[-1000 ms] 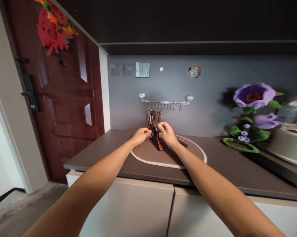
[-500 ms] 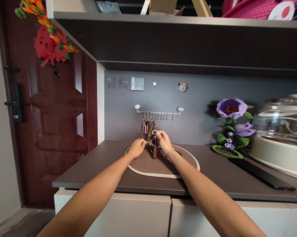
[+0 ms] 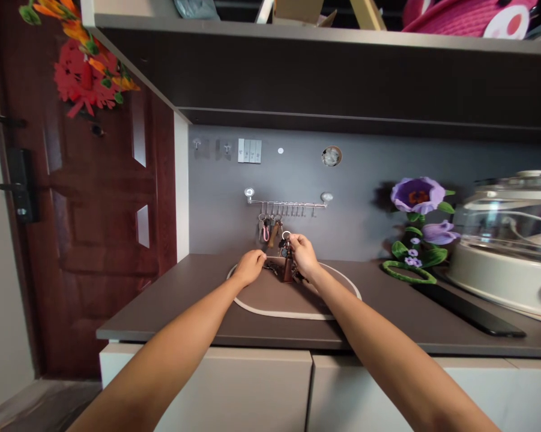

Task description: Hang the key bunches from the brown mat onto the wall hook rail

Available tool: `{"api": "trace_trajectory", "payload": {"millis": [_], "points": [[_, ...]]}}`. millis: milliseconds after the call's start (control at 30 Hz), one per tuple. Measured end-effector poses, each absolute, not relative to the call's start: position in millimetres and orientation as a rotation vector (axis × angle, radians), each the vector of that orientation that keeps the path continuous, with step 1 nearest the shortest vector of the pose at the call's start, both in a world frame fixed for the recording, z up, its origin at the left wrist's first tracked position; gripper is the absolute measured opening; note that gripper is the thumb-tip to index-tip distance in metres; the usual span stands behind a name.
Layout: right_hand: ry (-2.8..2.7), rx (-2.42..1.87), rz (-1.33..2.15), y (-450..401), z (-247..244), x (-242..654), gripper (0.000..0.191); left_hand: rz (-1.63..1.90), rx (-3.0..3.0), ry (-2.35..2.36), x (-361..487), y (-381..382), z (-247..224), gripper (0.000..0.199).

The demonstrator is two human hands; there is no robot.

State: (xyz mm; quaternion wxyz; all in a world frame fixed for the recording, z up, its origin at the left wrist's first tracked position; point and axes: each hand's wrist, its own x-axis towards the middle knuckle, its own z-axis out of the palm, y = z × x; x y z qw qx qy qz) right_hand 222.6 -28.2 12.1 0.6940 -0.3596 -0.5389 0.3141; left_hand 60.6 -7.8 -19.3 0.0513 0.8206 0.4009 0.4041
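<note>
My right hand pinches the ring of a key bunch, which hangs with a brown fob above the oval mat. To its left, my left hand is closed near the mat's left side; whatever its fingers might hold is too small to make out. More dark keys lie on the mat between the hands. Just above, several key bunches hang from the left part of a metal hook rail on the grey wall.
Purple flowers with a green base stand on the counter at the right, by a long black object and a white appliance with a clear cover. A shelf overhangs the counter. A red-brown door is at left.
My right hand has moved slightly right and up with the key bunch, which has turned. My left hand stays almost where it was. The whole view has shifted a little.
</note>
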Motion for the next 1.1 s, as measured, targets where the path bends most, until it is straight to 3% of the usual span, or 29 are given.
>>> {"api": "trace_trajectory", "payload": {"millis": [533, 1100], "points": [[-1.2, -0.812, 0.725, -22, 37, 228, 0.026, 1.186, 2.516, 1.207, 61, 1, -26, 0.018], [-1.084, -0.757, 0.823, -5, 53, 232, 0.013, 0.739, 2.784, 1.375, 74, 17, -21, 0.013]]}}
